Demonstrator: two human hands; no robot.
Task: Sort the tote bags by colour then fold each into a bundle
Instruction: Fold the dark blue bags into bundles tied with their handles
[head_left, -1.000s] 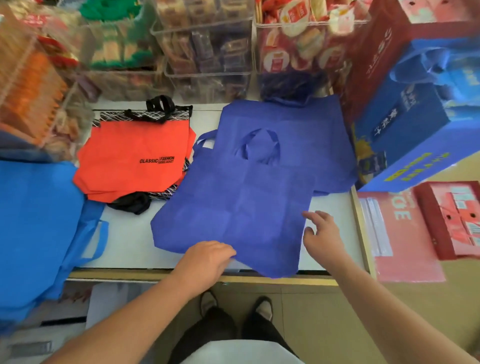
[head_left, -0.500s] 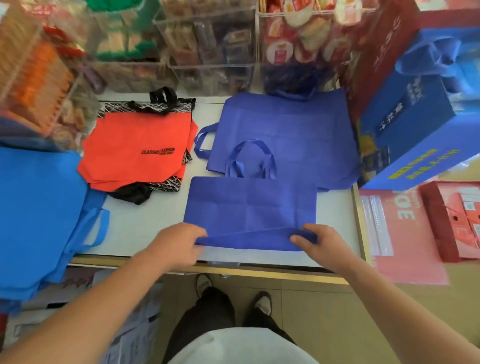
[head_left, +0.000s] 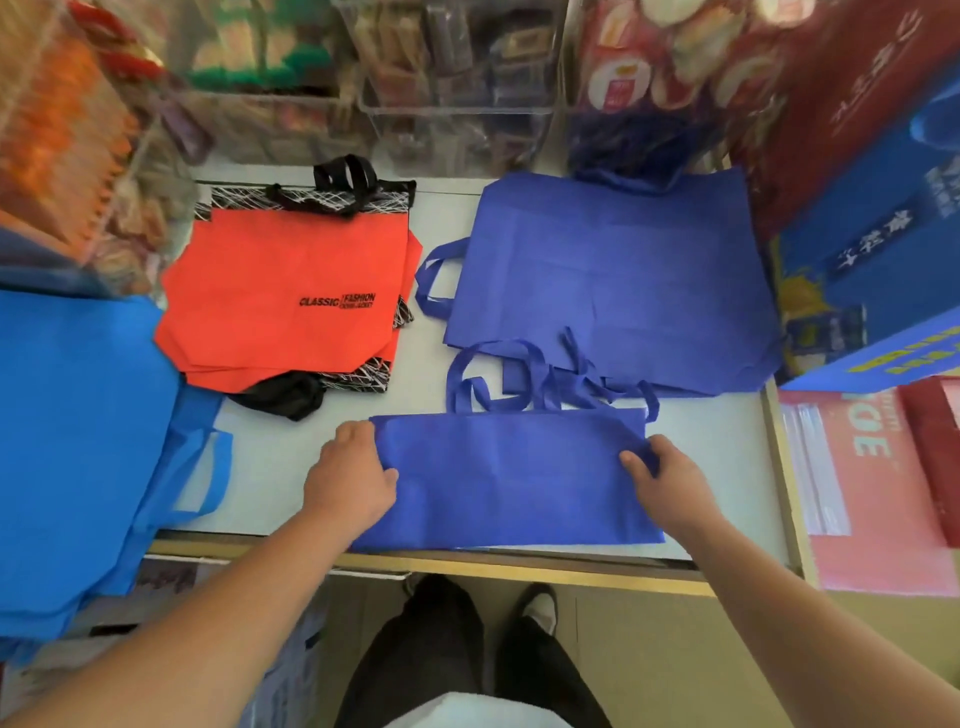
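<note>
**Tote bag (head_left: 514, 483) in dark blue being folded at the front of the bench (head_left: 270, 467)**

We are looking down at a person's two hands working on it. It is lying doubled over into a wide band, with its near edge reaching the bench's front edge. The left hand (head_left: 348, 478) is gripping the left short edge, thumb on top and fingers curled onto the cloth. The right hand (head_left: 665, 478) is pinching the upper right corner, thumb over the cloth and fingers clamped behind it. We are judging that holding both ends is helping to flatten the fold and line up its edges for another fold.

The band's long axis is running left to right, parallel to the bench front. Its handles (head_left: 498, 379) are pointing away from the person, overlapping the near edge of a second dark blue bag (head_left: 613, 280) lying flat just behind. Orange bags (head_left: 280, 291) are lying stacked at the back left, well apart. Light blue bags (head_left: 78, 415) are draping over the left end.
</note>
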